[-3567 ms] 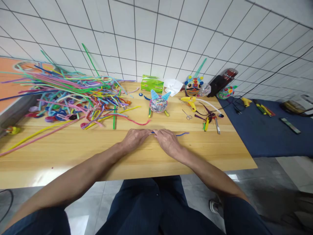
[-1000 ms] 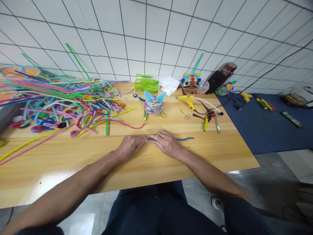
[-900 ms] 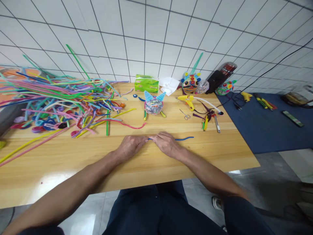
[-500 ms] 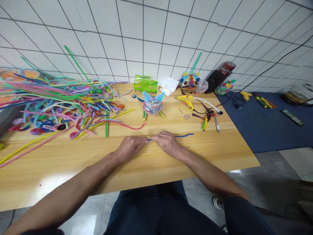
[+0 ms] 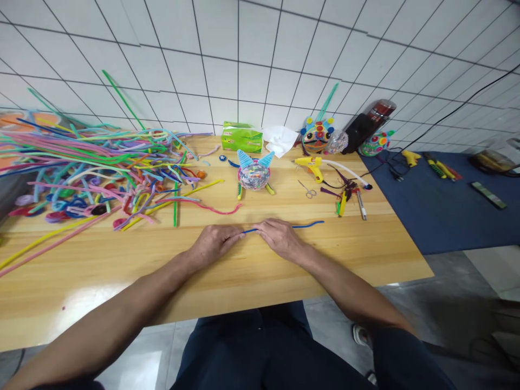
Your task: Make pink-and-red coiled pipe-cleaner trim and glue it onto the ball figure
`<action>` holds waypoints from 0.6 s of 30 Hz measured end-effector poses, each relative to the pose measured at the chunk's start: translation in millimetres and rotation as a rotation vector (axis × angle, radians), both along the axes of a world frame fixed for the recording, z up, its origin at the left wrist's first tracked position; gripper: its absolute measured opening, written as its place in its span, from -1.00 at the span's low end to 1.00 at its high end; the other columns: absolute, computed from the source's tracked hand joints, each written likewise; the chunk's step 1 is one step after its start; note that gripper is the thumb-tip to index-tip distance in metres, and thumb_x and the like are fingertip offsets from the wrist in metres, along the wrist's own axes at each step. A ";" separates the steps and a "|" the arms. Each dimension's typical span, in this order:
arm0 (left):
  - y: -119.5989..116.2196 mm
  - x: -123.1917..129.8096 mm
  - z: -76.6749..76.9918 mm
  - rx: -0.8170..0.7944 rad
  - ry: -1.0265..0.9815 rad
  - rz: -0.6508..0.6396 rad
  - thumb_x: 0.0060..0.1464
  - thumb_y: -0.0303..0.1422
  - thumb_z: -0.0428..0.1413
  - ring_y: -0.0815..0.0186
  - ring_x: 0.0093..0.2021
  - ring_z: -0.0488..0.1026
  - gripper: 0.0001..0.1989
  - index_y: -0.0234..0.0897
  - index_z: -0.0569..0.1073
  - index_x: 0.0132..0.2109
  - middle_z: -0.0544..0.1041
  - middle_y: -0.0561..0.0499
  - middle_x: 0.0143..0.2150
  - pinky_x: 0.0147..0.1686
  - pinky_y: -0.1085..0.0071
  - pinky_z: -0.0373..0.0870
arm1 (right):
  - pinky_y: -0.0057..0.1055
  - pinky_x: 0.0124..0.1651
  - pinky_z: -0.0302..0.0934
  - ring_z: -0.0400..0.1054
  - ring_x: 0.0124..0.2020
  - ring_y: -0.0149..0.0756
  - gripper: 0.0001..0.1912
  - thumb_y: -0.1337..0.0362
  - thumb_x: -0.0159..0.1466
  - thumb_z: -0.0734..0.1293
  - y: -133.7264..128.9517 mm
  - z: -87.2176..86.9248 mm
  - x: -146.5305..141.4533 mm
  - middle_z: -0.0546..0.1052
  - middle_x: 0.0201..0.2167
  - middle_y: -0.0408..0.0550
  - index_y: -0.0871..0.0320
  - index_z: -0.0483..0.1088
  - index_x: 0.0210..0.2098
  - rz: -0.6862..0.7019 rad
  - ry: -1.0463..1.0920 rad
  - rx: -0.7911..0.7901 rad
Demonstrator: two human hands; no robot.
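Left hand (image 5: pixel 215 242) and right hand (image 5: pixel 279 237) both pinching blue pipe cleaner (image 5: pixel 306 226); short span between them, free end extending right over worktop (image 5: pixel 284 281). Bare wood from hands to near edge. Eared figure (image 5: pixel 254 177) beyond, tangled pipe cleaners (image 5: pixel 93 157) leftward.

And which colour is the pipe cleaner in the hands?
The pipe cleaner is blue, in the head view.

The hands (image 5: pixel 278 238) hide parts of the blue pipe cleaner (image 5: pixel 307 225).
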State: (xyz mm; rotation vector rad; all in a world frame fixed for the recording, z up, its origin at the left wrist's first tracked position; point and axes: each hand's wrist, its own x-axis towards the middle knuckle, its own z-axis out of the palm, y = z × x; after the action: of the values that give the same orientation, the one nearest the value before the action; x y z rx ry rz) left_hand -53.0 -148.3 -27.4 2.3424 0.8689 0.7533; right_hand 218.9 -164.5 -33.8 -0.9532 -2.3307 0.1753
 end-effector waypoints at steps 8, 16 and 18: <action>1.5 -2.8 -2.7 0.009 -0.054 -0.070 0.60 -0.15 -0.01 0.20 -0.22 0.78 -0.54 -0.26 0.72 -0.06 0.80 -0.13 -0.18 -0.19 0.40 0.67 | -0.30 -0.07 0.54 0.66 -0.20 -0.23 -0.75 0.32 0.60 0.29 0.7 -1.8 0.4 0.74 -0.24 -0.03 0.07 0.64 -0.03 0.026 0.024 -0.013; 3.8 -5.0 -5.9 0.009 -0.126 -0.087 0.58 -0.13 0.04 0.17 -0.15 0.80 -0.58 -0.23 0.74 0.01 0.81 -0.14 -0.13 -0.09 0.34 0.72 | -0.28 -0.05 0.57 0.69 -0.16 -0.21 -0.75 0.32 0.60 0.29 -0.7 1.5 -0.2 0.77 -0.19 0.00 0.07 0.65 0.00 0.046 0.074 -0.055; 4.4 -4.9 -5.4 0.014 -0.139 -0.084 0.58 -0.12 0.05 0.18 -0.17 0.79 -0.57 -0.24 0.75 -0.01 0.81 -0.14 -0.15 -0.12 0.37 0.71 | -0.29 -0.06 0.58 0.69 -0.17 -0.22 -0.73 0.29 0.62 0.27 -1.1 3.0 -1.2 0.77 -0.19 0.00 0.08 0.65 0.04 0.044 0.084 -0.061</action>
State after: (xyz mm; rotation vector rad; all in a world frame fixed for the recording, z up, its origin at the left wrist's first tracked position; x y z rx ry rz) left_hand -57.9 -144.0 -32.8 2.2920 0.7031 0.8778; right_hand 217.7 -165.7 -30.8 -0.9074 -2.2812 0.3004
